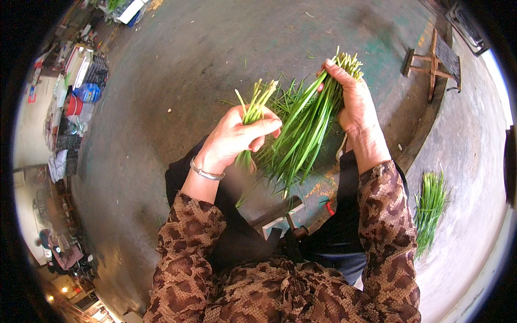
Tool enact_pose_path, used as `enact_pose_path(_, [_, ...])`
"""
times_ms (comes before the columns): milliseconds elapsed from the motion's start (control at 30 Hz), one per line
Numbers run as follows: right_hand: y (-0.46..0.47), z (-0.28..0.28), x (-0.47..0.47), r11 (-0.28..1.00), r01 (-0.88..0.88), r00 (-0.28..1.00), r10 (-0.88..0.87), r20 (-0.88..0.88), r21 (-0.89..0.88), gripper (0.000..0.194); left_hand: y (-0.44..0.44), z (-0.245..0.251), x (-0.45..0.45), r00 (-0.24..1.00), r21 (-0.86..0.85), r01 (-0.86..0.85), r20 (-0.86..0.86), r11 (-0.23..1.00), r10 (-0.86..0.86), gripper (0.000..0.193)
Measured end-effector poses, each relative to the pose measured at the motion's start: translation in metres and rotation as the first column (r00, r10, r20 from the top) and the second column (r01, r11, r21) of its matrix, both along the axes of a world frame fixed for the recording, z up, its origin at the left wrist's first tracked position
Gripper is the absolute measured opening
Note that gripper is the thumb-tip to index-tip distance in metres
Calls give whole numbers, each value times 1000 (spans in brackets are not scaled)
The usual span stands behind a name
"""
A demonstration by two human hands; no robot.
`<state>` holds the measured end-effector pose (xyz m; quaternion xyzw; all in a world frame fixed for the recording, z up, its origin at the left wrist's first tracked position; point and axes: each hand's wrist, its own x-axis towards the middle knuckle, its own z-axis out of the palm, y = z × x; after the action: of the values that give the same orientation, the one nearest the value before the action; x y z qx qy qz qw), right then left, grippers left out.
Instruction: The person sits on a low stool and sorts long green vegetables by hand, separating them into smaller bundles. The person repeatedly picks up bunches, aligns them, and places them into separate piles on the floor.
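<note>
My left hand (246,131), with a silver bangle at the wrist, is closed around a small bunch of green stalks (253,109), their pale cut ends pointing up and away from me. To its right, my right hand (351,95) grips a larger bunch of long green stalks (309,125), probably garlic chives. Its pale ends stick out above the thumb, and the leaves hang down towards my lap. Loose green leaves (293,95) lie on the floor behind and below this bunch, partly hidden by it.
Another green bunch (430,212) lies on the paler floor at right. A folding stool (434,64) stands at upper right, near a floor edge. Crates, bags, a red bucket (74,105) and a blue container (88,92) line the far left. Between my legs is a low wooden piece (282,222).
</note>
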<state>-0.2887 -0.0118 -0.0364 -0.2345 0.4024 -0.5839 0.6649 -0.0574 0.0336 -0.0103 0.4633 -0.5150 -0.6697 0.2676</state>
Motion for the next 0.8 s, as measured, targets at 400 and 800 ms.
enact_pose_path(400, [-2,1,-8,990,142,985,-139,-107,23,16,-1,-3,2,999,43,29,16,999,-29,15])
enact_pose_path(800, [-2,-1,-7,987,155,977,-158,-146,-32,15,-2,-9,1,993,46,-94,70,995,90,12])
